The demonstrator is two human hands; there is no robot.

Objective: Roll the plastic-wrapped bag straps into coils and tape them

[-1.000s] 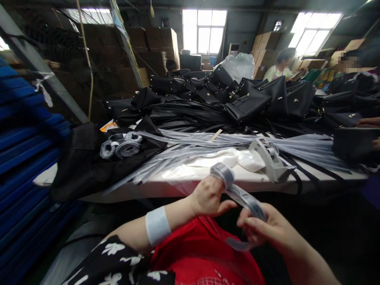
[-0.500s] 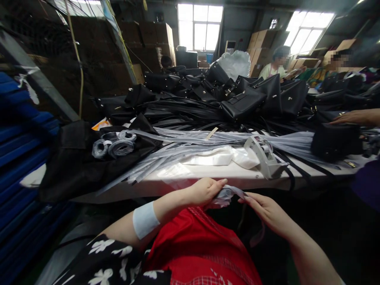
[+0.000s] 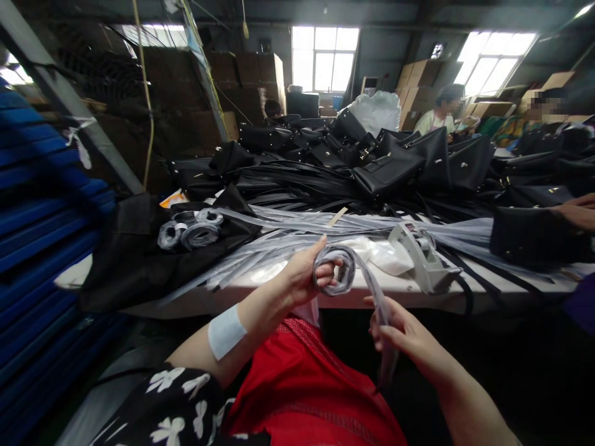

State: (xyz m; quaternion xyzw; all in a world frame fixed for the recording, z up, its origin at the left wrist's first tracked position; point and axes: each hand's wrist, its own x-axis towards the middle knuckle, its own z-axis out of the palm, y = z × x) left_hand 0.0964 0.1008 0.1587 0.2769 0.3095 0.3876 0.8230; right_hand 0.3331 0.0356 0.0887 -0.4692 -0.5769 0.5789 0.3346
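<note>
My left hand (image 3: 309, 272) holds a coil of plastic-wrapped strap (image 3: 346, 272), its fingers reaching through the coil's centre. From the coil's top, the loose length of the strap arcs down to the right. My right hand (image 3: 395, 325) grips that length between thumb and fingers, and its tail hangs below, blurred. Beyond my hands, more wrapped straps (image 3: 237, 251) lie flat along the white table (image 3: 204, 297). Several finished rolls (image 3: 199, 235) rest on black material at the left.
A grey tape dispenser (image 3: 418, 257) stands near the table's front edge. Black bags (image 3: 390, 164) and straps are heaped behind. Blue stacked panels (image 3: 41, 248) are at the left. At the right, a person's hand (image 3: 581, 210) touches a black bag. Other people are further back.
My left hand has risen and turned, bringing the coil up in front of the table edge. My right hand is slightly lower on the strap. The view has shifted.
</note>
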